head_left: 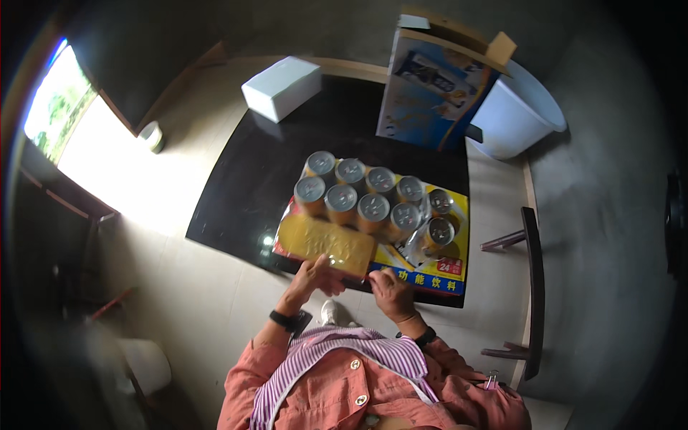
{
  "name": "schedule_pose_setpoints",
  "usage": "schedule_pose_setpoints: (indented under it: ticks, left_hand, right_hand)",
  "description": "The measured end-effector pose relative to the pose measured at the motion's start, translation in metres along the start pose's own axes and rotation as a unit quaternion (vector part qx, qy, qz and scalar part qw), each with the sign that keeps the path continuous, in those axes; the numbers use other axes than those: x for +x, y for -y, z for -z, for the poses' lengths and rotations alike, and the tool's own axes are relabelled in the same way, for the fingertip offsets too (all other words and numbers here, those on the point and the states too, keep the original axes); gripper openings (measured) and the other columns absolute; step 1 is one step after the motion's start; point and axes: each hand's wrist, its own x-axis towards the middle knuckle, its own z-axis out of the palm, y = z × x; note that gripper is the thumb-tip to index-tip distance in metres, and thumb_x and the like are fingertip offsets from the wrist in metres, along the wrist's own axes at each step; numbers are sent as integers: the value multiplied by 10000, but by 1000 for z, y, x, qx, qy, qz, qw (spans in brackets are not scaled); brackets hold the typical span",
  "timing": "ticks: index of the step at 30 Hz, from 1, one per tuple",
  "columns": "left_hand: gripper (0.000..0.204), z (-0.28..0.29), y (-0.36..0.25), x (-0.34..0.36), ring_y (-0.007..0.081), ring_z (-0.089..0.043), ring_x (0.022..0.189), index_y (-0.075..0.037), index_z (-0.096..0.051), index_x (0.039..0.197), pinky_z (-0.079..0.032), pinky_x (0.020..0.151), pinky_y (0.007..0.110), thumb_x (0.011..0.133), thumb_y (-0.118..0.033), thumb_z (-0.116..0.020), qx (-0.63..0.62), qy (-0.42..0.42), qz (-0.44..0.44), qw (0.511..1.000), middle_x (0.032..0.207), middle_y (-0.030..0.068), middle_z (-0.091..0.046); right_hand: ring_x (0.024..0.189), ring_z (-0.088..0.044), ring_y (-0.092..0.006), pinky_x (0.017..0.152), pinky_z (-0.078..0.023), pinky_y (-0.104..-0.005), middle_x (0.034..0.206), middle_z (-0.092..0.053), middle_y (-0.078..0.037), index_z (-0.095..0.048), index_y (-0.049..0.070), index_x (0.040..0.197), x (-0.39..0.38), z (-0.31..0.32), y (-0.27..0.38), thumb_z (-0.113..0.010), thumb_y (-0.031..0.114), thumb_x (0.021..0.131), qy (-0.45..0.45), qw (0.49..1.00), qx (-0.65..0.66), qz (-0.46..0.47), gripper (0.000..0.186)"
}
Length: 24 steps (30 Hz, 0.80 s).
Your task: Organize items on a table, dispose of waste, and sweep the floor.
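A flat gold-yellow box (330, 242) with a shiny, embossed-looking face lies at the near left of a yellow, red and blue cardboard tray (430, 281). My left hand (315, 278) grips its near edge, thumb on top and fingers curled below. Close to its right corner, my right hand (390, 292) is closed in a pinch; whatever sits between those fingertips is too small to make out. Behind the box stand several upright drink cans (373, 208) in two rows, silver tops up. Crumpled clear plastic film (416, 249) clings around the cans at the right.
The tray rests on a glossy black table (236, 179). A white box (283, 87) stands at its far left, a tall blue printed carton (433, 89) with raised flaps at its far right. Beyond are a white bucket (519, 115) and a dark wooden stool or frame (532, 294).
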Motion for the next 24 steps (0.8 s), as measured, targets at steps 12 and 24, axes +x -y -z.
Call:
schedule_pose_setpoints:
  ticks: [12,24]
  left_hand:
    - [629,-6,5,7,181,-619,536,42,-598,864,-484,473,253,939,-516,-317,16,-44,16,999,672,152,-649]
    - [733,1,15,-11,164,-631,624,-2,-650,980,-497,529,248,899,-622,-267,-23,-30,-19,999,766,101,-663]
  right_hand:
    - [690,-579,-290,578,-465,-367,792,-555,-88,-560,98,895,0,3,-2,-666,71,744,-12,1000,13,-19,186]
    - [749,-575,-316,647,-481,-373,816,-555,-133,-561,48,909,3,2,17,-616,-2,773,9,999,21,-31,155]
